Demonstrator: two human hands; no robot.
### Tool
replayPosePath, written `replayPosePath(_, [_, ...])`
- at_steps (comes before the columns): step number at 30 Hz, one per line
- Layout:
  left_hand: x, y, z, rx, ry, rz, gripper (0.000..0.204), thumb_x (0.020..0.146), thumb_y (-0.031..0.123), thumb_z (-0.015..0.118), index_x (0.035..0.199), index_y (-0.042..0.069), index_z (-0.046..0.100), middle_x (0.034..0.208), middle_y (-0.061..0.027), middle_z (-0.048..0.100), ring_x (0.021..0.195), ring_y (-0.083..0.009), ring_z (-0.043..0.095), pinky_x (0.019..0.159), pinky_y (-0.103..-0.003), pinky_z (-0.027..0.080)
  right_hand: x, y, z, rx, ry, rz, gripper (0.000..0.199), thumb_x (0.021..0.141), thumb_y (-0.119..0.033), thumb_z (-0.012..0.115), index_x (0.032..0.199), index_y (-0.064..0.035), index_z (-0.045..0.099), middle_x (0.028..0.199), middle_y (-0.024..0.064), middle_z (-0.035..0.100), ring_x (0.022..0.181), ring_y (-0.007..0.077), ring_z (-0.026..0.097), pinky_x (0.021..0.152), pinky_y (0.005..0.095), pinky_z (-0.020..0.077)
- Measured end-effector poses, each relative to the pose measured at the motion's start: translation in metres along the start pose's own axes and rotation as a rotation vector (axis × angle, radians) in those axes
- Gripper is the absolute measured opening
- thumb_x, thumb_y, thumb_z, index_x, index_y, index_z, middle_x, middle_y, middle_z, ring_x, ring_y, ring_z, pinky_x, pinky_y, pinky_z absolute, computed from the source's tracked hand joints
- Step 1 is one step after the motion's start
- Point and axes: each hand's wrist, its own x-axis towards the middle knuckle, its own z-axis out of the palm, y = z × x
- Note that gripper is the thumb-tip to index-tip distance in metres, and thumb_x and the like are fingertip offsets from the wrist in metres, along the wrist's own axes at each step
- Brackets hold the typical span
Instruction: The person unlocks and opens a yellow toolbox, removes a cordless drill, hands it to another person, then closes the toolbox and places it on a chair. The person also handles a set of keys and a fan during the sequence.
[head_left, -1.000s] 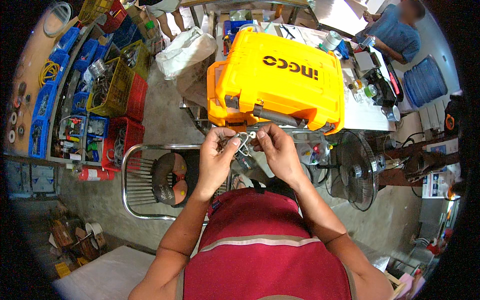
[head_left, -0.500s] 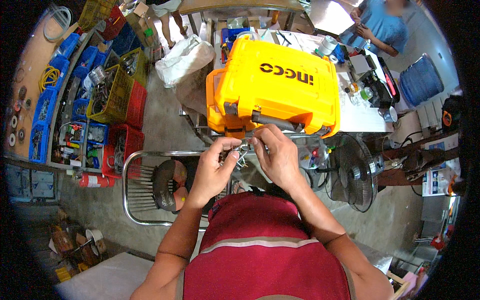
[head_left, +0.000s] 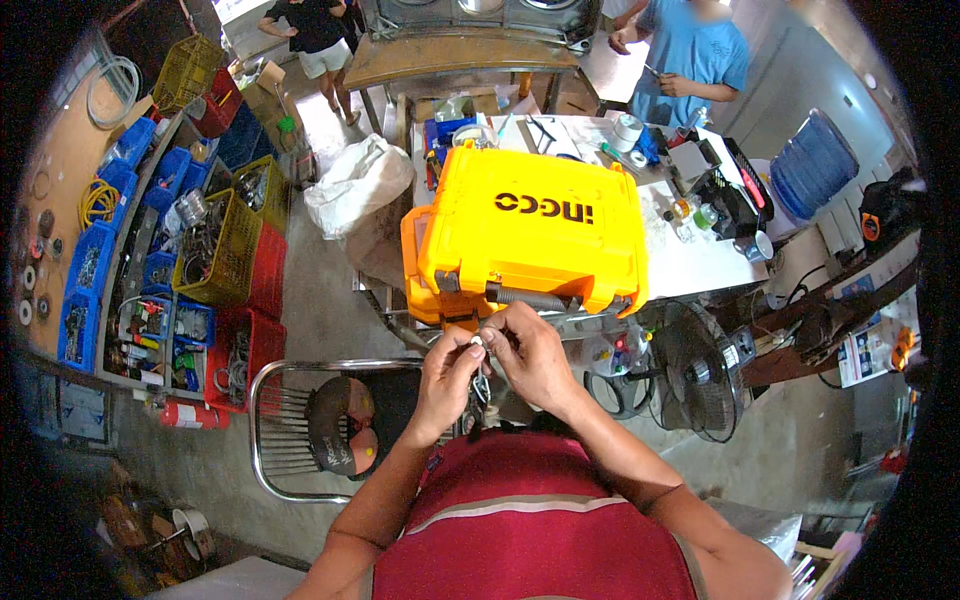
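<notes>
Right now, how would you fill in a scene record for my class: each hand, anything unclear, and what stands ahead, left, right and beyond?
Left hand: fingers closed on small metal pieces
Right hand: fingers at a small white piece
Unclear: exact kind of either; too small
Ahead: yellow case, dark handle toward the hands, near edge of the table
Left: metal-framed chair, dark curved cushion on it
Right: black fan
Beyond: person in blue shirt

The case (head_left: 540, 225) sits on the worktop (head_left: 690, 265); before it are left fingers (head_left: 466, 362) and right fingers (head_left: 512, 324), left of it a sack (head_left: 360, 185), front-right of it a fan (head_left: 695, 370).
</notes>
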Motion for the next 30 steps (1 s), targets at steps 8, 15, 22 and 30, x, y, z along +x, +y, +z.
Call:
replayPosePath(8, [0.017,0.008,-0.003,-0.061,-0.048,0.000,0.020,0.108,0.017,0.052,0.097,0.002,0.061,0.079,-0.0019,0.059,0.073,-0.0088,0.056,0.068,-0.027,0.047,0.001,0.016,0.007,0.240,0.060,0.138,0.015,0.102,-0.014,0.064,0.103,0.0012,0.063,0.085,0.0152,0.067,0.076,0.0265,0.064,0.071,0.0387,0.0512])
replayPosePath(15, [0.022,0.007,-0.003,0.214,0.176,0.087,0.020,0.109,0.015,0.051,0.093,0.004,0.057,0.078,-0.0028,0.059,0.070,-0.0114,0.056,0.067,-0.029,0.047,0.014,0.039,0.014,0.305,0.169,0.460,0.032,0.105,-0.022,0.059,0.119,0.0052,0.065,0.076,0.0106,0.067,0.067,0.0137,0.061,0.060,0.0324,0.0479])
replayPosePath(22, [0.017,0.005,-0.011,0.186,0.175,0.056,0.022,0.109,0.016,0.051,0.091,0.003,0.056,0.076,-0.0034,0.060,0.070,-0.0116,0.057,0.068,-0.028,0.047,0.033,0.037,0.015,0.476,0.097,0.622,0.031,0.106,-0.029,0.058,0.104,0.0003,0.068,0.065,0.0051,0.063,0.048,0.0120,0.053,0.046,0.0280,0.0400])
replayPosePath(30, [0.013,-0.001,-0.017,0.200,0.208,0.013,0.021,0.109,0.016,0.051,0.095,0.002,0.058,0.078,-0.0025,0.059,0.071,-0.0116,0.056,0.069,-0.029,0.048,0.023,0.033,0.030,0.860,0.416,0.584,0.019,0.106,-0.021,0.060,0.110,-0.0029,0.063,0.086,0.0098,0.073,0.055,0.0128,0.061,0.051,0.0271,0.0498])
